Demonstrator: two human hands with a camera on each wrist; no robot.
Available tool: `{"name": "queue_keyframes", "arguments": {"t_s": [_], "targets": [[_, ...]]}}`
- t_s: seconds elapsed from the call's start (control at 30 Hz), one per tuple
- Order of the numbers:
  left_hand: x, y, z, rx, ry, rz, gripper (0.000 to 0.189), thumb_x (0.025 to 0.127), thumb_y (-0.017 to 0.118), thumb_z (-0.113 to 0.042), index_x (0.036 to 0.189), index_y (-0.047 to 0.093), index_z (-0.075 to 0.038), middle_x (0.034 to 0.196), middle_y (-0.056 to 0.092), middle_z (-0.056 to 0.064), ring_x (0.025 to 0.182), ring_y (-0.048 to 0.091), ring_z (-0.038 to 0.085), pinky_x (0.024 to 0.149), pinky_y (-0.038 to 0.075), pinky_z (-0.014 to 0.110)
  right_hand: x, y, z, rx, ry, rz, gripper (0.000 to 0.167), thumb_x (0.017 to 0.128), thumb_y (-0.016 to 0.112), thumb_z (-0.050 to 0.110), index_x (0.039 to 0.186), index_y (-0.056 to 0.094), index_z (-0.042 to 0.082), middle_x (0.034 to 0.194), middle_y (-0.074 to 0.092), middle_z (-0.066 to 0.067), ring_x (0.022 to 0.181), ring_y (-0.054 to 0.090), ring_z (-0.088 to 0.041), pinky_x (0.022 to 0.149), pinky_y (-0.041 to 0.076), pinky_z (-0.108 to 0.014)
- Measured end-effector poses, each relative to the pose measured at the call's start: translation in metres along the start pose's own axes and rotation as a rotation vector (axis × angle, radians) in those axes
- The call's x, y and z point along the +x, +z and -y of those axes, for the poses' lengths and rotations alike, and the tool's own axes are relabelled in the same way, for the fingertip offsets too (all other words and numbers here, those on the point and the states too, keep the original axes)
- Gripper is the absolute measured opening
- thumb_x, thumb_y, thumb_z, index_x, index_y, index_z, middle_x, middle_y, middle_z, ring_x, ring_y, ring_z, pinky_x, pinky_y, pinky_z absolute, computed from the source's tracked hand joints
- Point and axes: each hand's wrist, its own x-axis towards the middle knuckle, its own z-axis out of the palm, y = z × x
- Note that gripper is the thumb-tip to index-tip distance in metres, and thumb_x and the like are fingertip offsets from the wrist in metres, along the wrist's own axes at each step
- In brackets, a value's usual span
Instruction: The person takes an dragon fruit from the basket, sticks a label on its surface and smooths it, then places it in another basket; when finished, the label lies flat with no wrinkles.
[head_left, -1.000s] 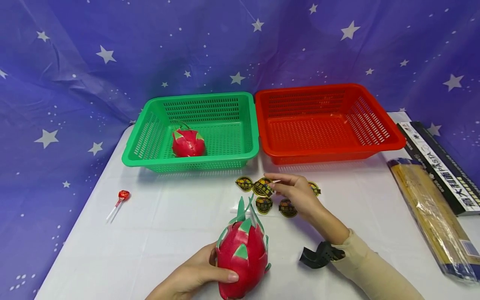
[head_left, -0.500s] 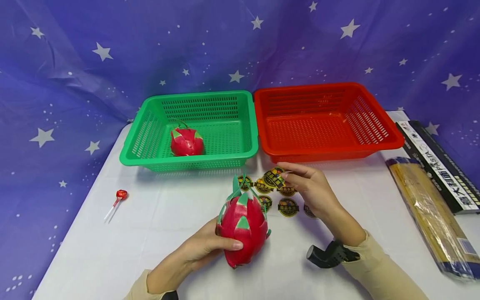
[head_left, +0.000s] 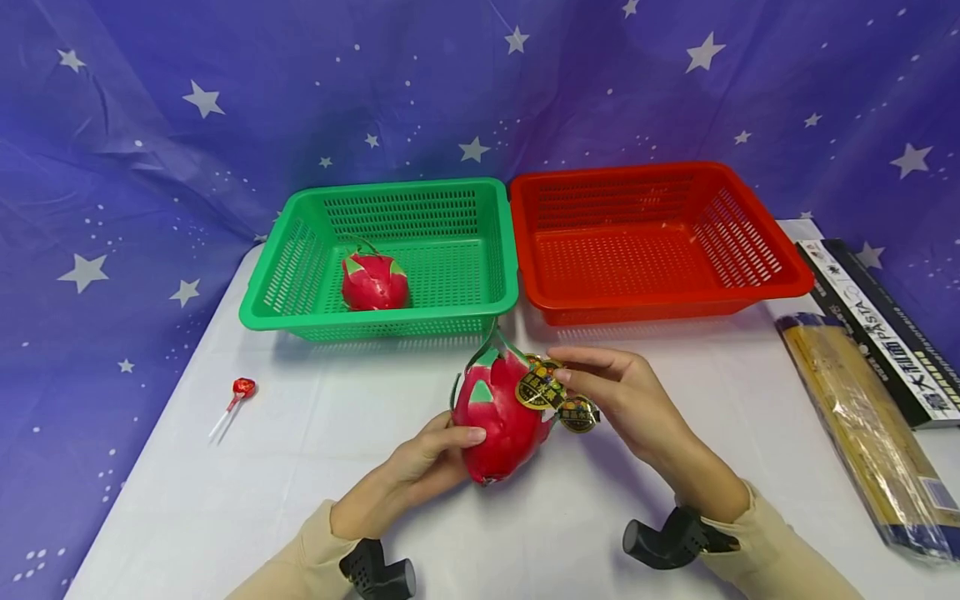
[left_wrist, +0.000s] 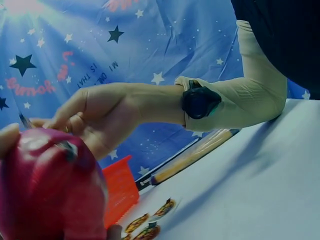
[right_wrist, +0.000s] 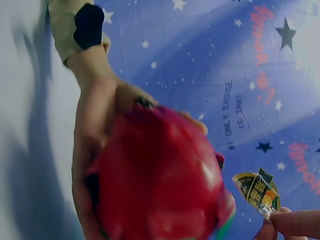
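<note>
A red dragon fruit with green-tipped scales (head_left: 498,437) is held up in my left hand (head_left: 416,475), thumb on its near side. My right hand (head_left: 637,408) pinches a round black-and-gold fruit sticker (head_left: 538,387) between thumb and fingers. In the head view this sticker overlaps the fruit's right side; the right wrist view shows a gap between the sticker (right_wrist: 257,192) and the fruit (right_wrist: 160,180). Several similar stickers lie on the table, one sticker (head_left: 579,414) showing beside the right fingers and others partly hidden. The left wrist view shows loose stickers (left_wrist: 162,207) too.
A green basket (head_left: 390,321) stands at the back with another dragon fruit (head_left: 375,283) inside. Beside it is a red basket (head_left: 667,308). On the right lie a pack of pasta (head_left: 862,433) and a black-and-white pasta box (head_left: 877,325). A lollipop (head_left: 242,390) lies on the left.
The left hand has raised the dragon fruit forward and tilted it rightward. The right hand lifted its sticker off the others, moved right, then brought it down and left beside the fruit.
</note>
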Motion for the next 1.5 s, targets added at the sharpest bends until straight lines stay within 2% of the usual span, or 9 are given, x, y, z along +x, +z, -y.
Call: {"name": "queue_keyframes", "arguments": {"t_s": [0.17,0.37,0.63,0.8,0.93,1.03,1.13,1.27,1.5], "targets": [[0.005,0.001,0.005,-0.121,0.043,0.082,0.046,0.082,0.050,-0.014,0.126,0.034,-0.014,0.120,0.050,-0.004,0.113,0.045,0.013,0.095,0.041,0.030,-0.008,0.006,-0.002,-0.056,-0.056,0.055,0.022,0.081,0.064,0.009,0.104,0.065,0.009,0.096,0.067,0.008,0.086,0.062,-0.009,0.072,0.050,-0.023],[0.009,0.001,0.011,-0.171,0.068,0.075,0.044,0.081,0.054,-0.016,0.123,0.037,-0.015,0.117,0.051,-0.005,0.111,0.046,0.012,0.097,0.039,0.030,-0.016,0.012,-0.006,-0.102,-0.090,0.064,0.025,0.080,0.066,0.010,0.104,0.061,0.005,0.097,0.063,0.005,0.087,0.063,-0.010,0.073,0.051,-0.024],[0.011,-0.001,0.018,-0.167,0.080,0.115,0.042,0.080,0.058,-0.018,0.119,0.044,-0.015,0.114,0.056,-0.007,0.107,0.049,0.010,0.096,0.037,0.027,-0.021,0.013,-0.010,-0.140,-0.142,0.075,0.028,0.080,0.067,0.008,0.104,0.058,-0.001,0.097,0.063,0.004,0.086,0.063,-0.013,0.076,0.051,-0.025],[0.011,-0.001,0.019,-0.134,0.067,0.105,0.042,0.080,0.055,-0.016,0.120,0.043,-0.016,0.115,0.055,-0.007,0.110,0.047,0.010,0.099,0.033,0.029,-0.021,0.011,-0.011,-0.184,-0.146,0.083,0.029,0.080,0.066,0.009,0.107,0.058,0.002,0.094,0.066,0.004,0.084,0.064,-0.015,0.074,0.051,-0.025],[0.011,0.000,0.018,-0.103,0.055,0.097,0.043,0.079,0.053,-0.015,0.120,0.041,-0.015,0.115,0.054,-0.006,0.111,0.045,0.010,0.100,0.032,0.030,-0.022,0.011,-0.011,-0.253,-0.172,0.054,0.029,0.079,0.068,0.011,0.107,0.060,0.006,0.093,0.067,0.001,0.082,0.064,-0.014,0.071,0.051,-0.025],[0.012,0.000,0.019,-0.098,0.057,0.095,0.044,0.079,0.054,-0.014,0.120,0.041,-0.015,0.114,0.054,-0.006,0.110,0.046,0.010,0.100,0.033,0.029,-0.023,0.014,-0.012,-0.306,-0.254,0.010,0.027,0.079,0.069,0.010,0.104,0.061,0.008,0.092,0.067,-0.002,0.080,0.062,-0.012,0.070,0.050,-0.024],[0.012,0.000,0.019,-0.100,0.064,0.095,0.043,0.079,0.053,-0.014,0.120,0.041,-0.016,0.114,0.054,-0.007,0.110,0.046,0.009,0.100,0.033,0.029,-0.023,0.019,-0.016,-0.344,-0.381,-0.035,0.028,0.077,0.069,0.005,0.103,0.062,0.009,0.085,0.064,-0.004,0.074,0.058,-0.011,0.068,0.049,-0.023],[0.012,0.000,0.020,-0.118,0.074,0.094,0.040,0.080,0.053,-0.016,0.119,0.043,-0.017,0.113,0.054,-0.007,0.110,0.046,0.009,0.099,0.033,0.028,-0.023,0.026,-0.020,-0.405,-0.525,-0.078,0.033,0.074,0.071,0.002,0.105,0.062,0.009,0.087,0.060,-0.003,0.071,0.052,-0.009,0.064,0.047,-0.020],[0.013,-0.001,0.023,-0.139,0.096,0.057,0.039,0.082,0.054,-0.017,0.119,0.043,-0.017,0.114,0.053,-0.008,0.110,0.045,0.009,0.099,0.035,0.026,-0.019,0.029,-0.029,-0.484,-0.598,-0.165,0.041,0.071,0.075,0.004,0.109,0.060,0.009,0.107,0.057,-0.002,0.083,0.052,-0.011,0.068,0.046,-0.021]]}}
